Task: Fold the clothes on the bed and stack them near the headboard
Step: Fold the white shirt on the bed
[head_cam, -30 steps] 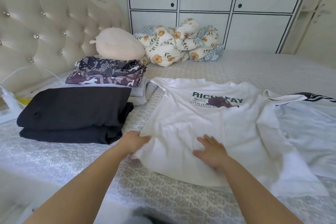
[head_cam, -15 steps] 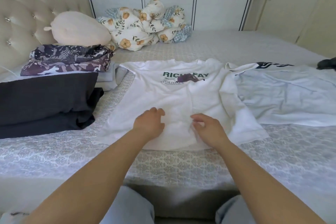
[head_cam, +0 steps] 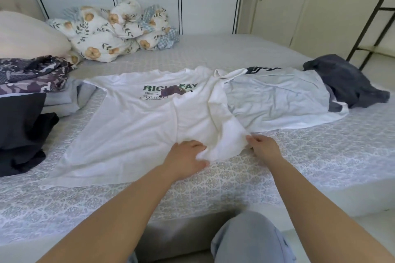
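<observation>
A white T-shirt printed with green lettering lies spread front-up at the centre of the bed, its hem toward the near edge and its collar toward 12 o'clock; its right side is bunched into folds near the hem; the left hand rests on the lower part of the shirt, fingers bent over a ridge of gathered cloth with the thumb beneath it, gripping the fabric; the right hand, at 3 o'clock from the left and just beside it, pinches the shirt's lower right corner between thumb and curled fingers; both forearms reach in from 6 o'clock. A pale grey-white garment lies flat at 2 o'clock from the shirt, its near edge tucked under the shirt's right side; a dark grey garment lies crumpled on its far end at 3 o'clock. At 9 o'clock a folded black garment sits at the frame's left edge; behind it, at 10 o'clock, a folded purple patterned garment rests on a pale folded piece; a cream pillow lies beyond that stack. A bundled floral quilt sits at 11 o'clock against the white wardrobe; a grey-trousered knee shows at 6 o'clock below the bed's edge.
</observation>
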